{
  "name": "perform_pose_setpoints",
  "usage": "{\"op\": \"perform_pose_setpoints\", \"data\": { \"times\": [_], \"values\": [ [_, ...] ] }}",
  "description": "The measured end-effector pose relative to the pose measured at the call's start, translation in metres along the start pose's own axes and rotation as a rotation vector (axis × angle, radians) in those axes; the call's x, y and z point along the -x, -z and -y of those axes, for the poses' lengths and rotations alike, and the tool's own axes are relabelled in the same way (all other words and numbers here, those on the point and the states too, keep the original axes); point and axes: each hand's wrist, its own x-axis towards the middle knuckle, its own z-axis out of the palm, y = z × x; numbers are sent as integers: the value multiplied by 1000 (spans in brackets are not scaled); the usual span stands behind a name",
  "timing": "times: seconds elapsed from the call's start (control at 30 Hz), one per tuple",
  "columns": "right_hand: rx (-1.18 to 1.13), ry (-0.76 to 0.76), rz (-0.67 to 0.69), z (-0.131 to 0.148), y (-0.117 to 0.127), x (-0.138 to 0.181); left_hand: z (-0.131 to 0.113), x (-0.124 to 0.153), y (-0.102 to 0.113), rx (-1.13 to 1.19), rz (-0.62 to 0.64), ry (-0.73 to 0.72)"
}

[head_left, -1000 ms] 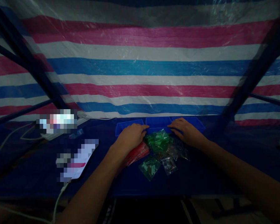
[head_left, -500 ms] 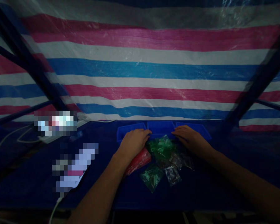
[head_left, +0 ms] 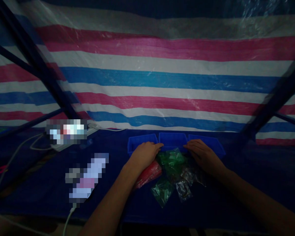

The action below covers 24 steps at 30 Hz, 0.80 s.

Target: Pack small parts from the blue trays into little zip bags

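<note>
A heap of small plastic bags lies on the dark blue table: green bags (head_left: 171, 160), a red bag (head_left: 148, 173), a lone green bag (head_left: 162, 192) and a clear bag (head_left: 184, 191) nearer me. My left hand (head_left: 144, 154) rests palm down on the heap's left side, over the red bag, fingers curled. On the right side of the heap lies my right hand (head_left: 202, 153), fingers stretched flat. Three blue bins (head_left: 172, 140) stand in a row just behind both hands.
A striped pink, white and blue tarp (head_left: 162, 82) hangs behind the table. Dark frame bars (head_left: 34, 62) slant at left and right. A blurred device (head_left: 87, 178) with a white cable (head_left: 0, 183) and a power strip (head_left: 66, 132) lie on the left.
The view has tilted a little, shifting everything down and right in the picture. Both hands stay on the bag heap in nearly the same pose.
</note>
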Motion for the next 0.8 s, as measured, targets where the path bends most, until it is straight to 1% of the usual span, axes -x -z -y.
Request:
{"op": "perform_pose_setpoints", "data": {
  "times": [0.2, 0.4, 0.6, 0.73, 0.8],
  "values": [
    [38, 22, 43, 0, 9, -6, -2, -5, 5, -41, -10, 20],
    [46, 54, 30, -4, 6, -13, 0, -11, 6, -40, -6, 14],
    [62, 58, 4, -1, 7, -15, 1, -14, 1, -27, -11, 76],
    [93, 60, 13, 3, 8, -17, -2, -14, 1, -38, -6, 77],
    [108, 63, 20, 4, 8, -18, -6, -11, 2, -59, -25, 102]
  ]
}}
